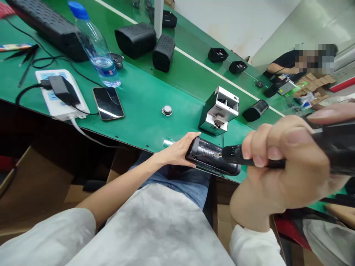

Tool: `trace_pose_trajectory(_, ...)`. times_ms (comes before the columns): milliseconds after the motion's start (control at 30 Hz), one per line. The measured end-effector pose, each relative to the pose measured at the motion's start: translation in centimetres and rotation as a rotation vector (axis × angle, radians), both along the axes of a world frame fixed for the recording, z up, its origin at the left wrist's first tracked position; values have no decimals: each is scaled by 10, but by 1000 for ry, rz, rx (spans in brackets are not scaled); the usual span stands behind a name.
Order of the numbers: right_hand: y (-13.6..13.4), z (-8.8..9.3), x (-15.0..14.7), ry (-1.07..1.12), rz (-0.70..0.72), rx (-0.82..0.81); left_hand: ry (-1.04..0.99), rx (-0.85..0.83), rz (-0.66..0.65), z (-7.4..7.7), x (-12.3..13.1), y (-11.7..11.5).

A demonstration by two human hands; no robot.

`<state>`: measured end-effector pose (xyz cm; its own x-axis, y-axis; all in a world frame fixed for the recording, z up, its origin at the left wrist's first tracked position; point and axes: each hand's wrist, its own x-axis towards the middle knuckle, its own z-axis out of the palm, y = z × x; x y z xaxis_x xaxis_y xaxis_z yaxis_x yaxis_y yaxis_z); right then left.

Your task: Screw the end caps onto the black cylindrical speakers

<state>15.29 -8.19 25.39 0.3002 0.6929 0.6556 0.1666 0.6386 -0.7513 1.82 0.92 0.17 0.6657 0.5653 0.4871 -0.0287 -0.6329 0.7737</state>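
Note:
My left hand (180, 149) grips the left end of a black speaker housing (205, 157) at the near edge of the green bench. My right hand (285, 159) is wrapped round a black electric screwdriver (238, 154), held nearly level. Its tip meets or hovers just over the top of the housing; contact is hard to tell. Behind the housing stands a black and white screw feeder (219, 111) with an open front. A small round silver-rimmed part (166, 110) lies on the bench to the left of the feeder.
A water bottle (97, 51), a phone (108, 103) and a white power strip (59, 94) with cables occupy the left. Several black speaker housings, including one housing (135, 38), stand along the green conveyor (191, 75). A co-worker (288, 62) is at the far right.

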Motion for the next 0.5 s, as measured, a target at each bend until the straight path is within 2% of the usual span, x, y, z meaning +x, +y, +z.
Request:
trace_pose_trajectory(100, 9, -10, -8, 41, 73, 102, -24, 20, -1, -4, 3, 2)
trace_pose_trajectory(233, 16, -37, -6, -35, 178, 47, -2, 50, 38, -9, 5, 0)
trace_pose_trajectory(300, 17, -53, -4, -42, 187, -22, 22, 79, 54, -10, 6, -2)
trace_pose_trajectory(367, 18, -67, -3, -31, 181, -21, 50, 104, 46, -10, 6, -3)
trace_pose_trajectory(500, 20, -77, -4, 15, 125, 8, 90, 108, 47, -9, 7, -2)
